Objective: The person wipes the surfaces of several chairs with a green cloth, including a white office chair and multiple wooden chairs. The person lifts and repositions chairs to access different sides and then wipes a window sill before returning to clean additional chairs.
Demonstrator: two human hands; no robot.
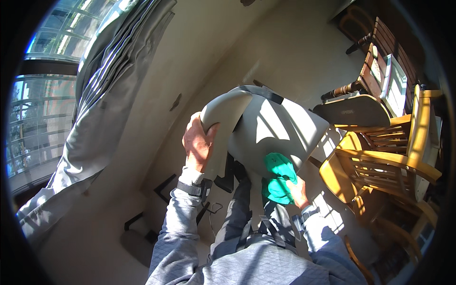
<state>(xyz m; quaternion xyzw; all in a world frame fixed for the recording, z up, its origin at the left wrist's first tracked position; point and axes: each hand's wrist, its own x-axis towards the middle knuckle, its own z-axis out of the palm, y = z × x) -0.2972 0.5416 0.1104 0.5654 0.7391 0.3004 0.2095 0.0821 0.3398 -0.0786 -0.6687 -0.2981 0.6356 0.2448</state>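
A light grey plastic chair [278,124], with sun stripes across its broad surface, stands before me. My left hand [200,142] grips the rounded upper edge of its curved part, thumb on the near side. In my right hand [296,190] is a bunched green cloth [279,174], held beside the lower edge of the chair's broad surface. Whether the cloth touches the plastic I cannot tell. A dark band runs along the chair's far edge. My legs are just below it, and the chair hides part of the floor.
Wooden chairs [379,153] crowd the right side, near a dark seat [352,110] and a white tray-like object [393,82]. Grey curtains [107,96] hang by a barred window [42,117] at left. A dark chair [137,245] and a thin cable [211,217] lie at lower left.
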